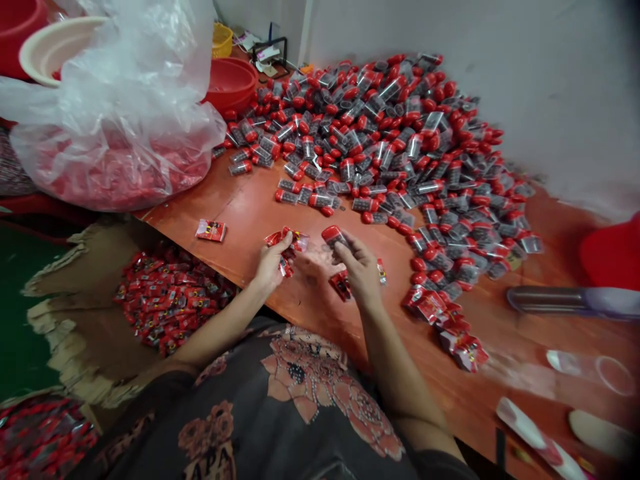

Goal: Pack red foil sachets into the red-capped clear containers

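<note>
My left hand (273, 263) is closed around a few red printed wrappers (295, 241), its thumb pressed on top. In my right hand (361, 270) is a small clear tube with a red cap (333, 235), dark content showing through its side and the cap pointing up and left. Both hands are just above the orange table (240, 213), a short gap between them. Below the right hand lies a red packet (341, 285). Another flat red packet (211, 231) rests near the table's left edge.
A big heap of red-capped tubes (380, 133) covers the back of the table. Red packets (453, 327) lie in a row at right. A plastic bag of red pieces (125, 160) stands left. Below the edge, a torn carton (75, 320) holds many red packets (170, 300).
</note>
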Motion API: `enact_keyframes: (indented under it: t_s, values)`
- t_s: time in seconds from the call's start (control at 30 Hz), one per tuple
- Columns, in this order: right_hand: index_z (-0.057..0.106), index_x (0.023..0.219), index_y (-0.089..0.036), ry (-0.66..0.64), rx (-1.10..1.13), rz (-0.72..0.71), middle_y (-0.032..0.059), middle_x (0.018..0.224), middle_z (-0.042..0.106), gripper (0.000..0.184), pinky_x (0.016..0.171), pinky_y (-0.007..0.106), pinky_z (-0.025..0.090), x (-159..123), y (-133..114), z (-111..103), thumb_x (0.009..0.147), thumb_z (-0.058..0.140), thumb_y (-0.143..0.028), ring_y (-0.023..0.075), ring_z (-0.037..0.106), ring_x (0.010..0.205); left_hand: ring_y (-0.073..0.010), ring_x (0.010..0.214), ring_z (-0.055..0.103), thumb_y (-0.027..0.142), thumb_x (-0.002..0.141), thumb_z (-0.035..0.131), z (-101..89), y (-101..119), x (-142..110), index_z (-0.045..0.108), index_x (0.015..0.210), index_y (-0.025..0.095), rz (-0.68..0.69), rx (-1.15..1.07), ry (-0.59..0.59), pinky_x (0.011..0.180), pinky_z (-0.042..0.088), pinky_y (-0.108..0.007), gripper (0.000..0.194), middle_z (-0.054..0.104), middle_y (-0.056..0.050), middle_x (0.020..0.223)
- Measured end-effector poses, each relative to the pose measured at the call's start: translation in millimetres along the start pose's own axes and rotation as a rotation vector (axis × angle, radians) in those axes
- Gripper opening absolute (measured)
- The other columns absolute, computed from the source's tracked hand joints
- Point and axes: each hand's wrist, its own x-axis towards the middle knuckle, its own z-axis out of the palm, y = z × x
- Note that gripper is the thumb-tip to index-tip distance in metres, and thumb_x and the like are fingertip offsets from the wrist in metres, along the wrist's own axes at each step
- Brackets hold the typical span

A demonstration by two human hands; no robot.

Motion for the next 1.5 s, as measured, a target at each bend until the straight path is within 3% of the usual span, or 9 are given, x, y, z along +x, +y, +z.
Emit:
enact_keyframes:
  t_s: [0.17, 0.47, 0.63, 0.77, 1.07, 1.33, 1.5]
  values:
    - [0.067, 0.121, -0.028, 0.049, 0.214, 0.018, 0.0046, 0.109, 0.071, 0.040, 0.065, 0.032, 0.059, -45, -9, 19, 0.081, 0.069, -0.037, 0.0155, 0.065, 0.079, -0.0059, 0.041, 0.048, 0.047, 0.061, 0.087, 11.5, -8, -11, 0.068, 0.072, 0.014, 0.096, 0.033, -0.017, 0.038, 0.035, -0.019, 0.040, 0.061, 0.002, 0.054]
    - [0.072, 0.118, -0.028, 0.026, 0.275, 0.053, 0.0052, 0.103, 0.068, 0.038, 0.066, 0.035, 0.061, -51, -8, 12, 0.081, 0.071, -0.035, 0.0151, 0.063, 0.075, -0.0063, 0.040, 0.048, 0.046, 0.061, 0.087, 22.2, -7, -28, 0.068, 0.072, 0.015, 0.242, 0.140, -0.054, 0.037, 0.035, -0.020, 0.038, 0.063, 0.002, 0.056]
    - [0.073, 0.117, -0.033, -0.002, 0.296, 0.015, 0.0035, 0.103, 0.063, 0.037, 0.066, 0.035, 0.060, -55, -6, 9, 0.080, 0.072, -0.035, 0.0135, 0.060, 0.074, -0.0054, 0.037, 0.046, 0.044, 0.061, 0.087, 24.3, -5, -38, 0.069, 0.084, 0.015, 0.218, 0.187, -0.127, 0.035, 0.035, -0.020, 0.041, 0.065, 0.002, 0.062]
    - [0.071, 0.120, -0.038, -0.004, 0.231, -0.062, 0.0009, 0.094, 0.056, 0.039, 0.068, 0.034, 0.060, -59, -4, 7, 0.081, 0.071, -0.035, 0.0138, 0.056, 0.077, -0.0042, 0.039, 0.048, 0.033, 0.054, 0.091, 26.8, -3, -46, 0.068, 0.103, 0.017, 0.174, 0.189, -0.220, 0.037, 0.039, -0.019, 0.056, 0.069, 0.003, 0.073]
    - [0.066, 0.122, -0.045, 0.019, 0.000, -0.266, 0.0008, 0.090, 0.056, 0.040, 0.075, 0.036, 0.052, -68, -5, -2, 0.086, 0.067, -0.027, 0.0173, 0.055, 0.088, -0.0044, 0.038, 0.050, 0.027, 0.050, 0.091, 28.8, 2, -57, 0.067, 0.107, 0.018, 0.165, 0.197, -0.260, 0.038, 0.041, -0.018, 0.062, 0.071, 0.004, 0.075]
    - [0.065, 0.127, -0.041, 0.030, 0.079, -0.239, 0.0012, 0.091, 0.052, 0.039, 0.060, 0.031, 0.054, -76, -9, 0, 0.089, 0.064, -0.034, 0.0145, 0.054, 0.075, -0.0043, 0.037, 0.049, 0.026, 0.055, 0.089, 30.1, 7, -65, 0.067, 0.111, 0.019, 0.164, 0.257, -0.338, 0.036, 0.039, -0.017, 0.061, 0.072, 0.003, 0.074]
    - [0.064, 0.126, -0.045, 0.074, 0.011, -0.344, 0.0014, 0.094, 0.056, 0.041, 0.070, 0.034, 0.056, -77, -10, 1, 0.089, 0.065, -0.027, 0.0168, 0.057, 0.087, -0.0039, 0.038, 0.050, 0.023, 0.052, 0.090, 30.9, 9, -69, 0.067, 0.113, 0.020, 0.157, 0.242, -0.330, 0.036, 0.041, -0.017, 0.065, 0.074, 0.002, 0.080]
